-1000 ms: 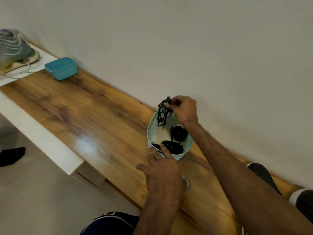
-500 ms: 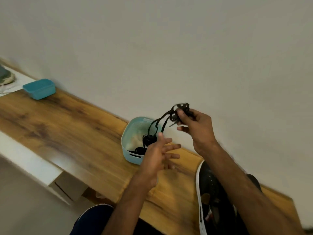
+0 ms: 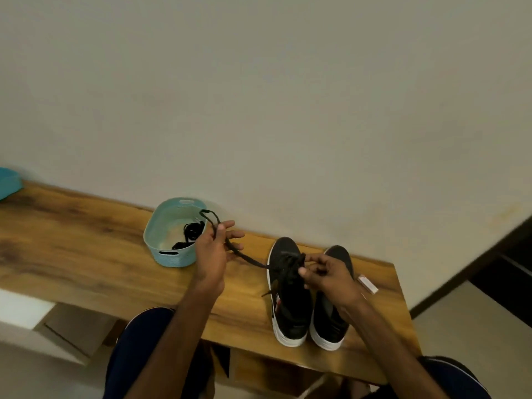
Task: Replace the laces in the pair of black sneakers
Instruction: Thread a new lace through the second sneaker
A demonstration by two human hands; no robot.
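While the lace is being drawn out between my hands, threading has, by my judgement, not yet begun. At far 9 o'clock is a teal box [image 3: 8,182], cut by the frame edge, its contents hidden. On the wooden bench [image 3: 86,254], at 10 o'clock from the shoes, a pale-blue basket [image 3: 161,254] holds coiled laces [image 3: 192,230] in at least two dark bundles. Just beside its 3 o'clock wall, my left hand [image 3: 211,251] pinches a black lace [image 3: 253,259] under the thumb, with the other fingers spread. A loop stands at 12 o'clock from the hand. The lace runs toward 4 o'clock to my right hand [image 3: 328,272], whose thumb and fingers grip its bunched remainder above the black sneakers [image 3: 290,312]. These stand side by side, toes toward 12 o'clock and heels at the bench's near edge. A lace end trails off the left-hand shoe. Whether either shoe's eyelets are filled I cannot tell. By my judgement, both shoes remain to be threaded. At 3 o'clock from the pair lies a small white piece [image 3: 368,284], which I cannot identify.
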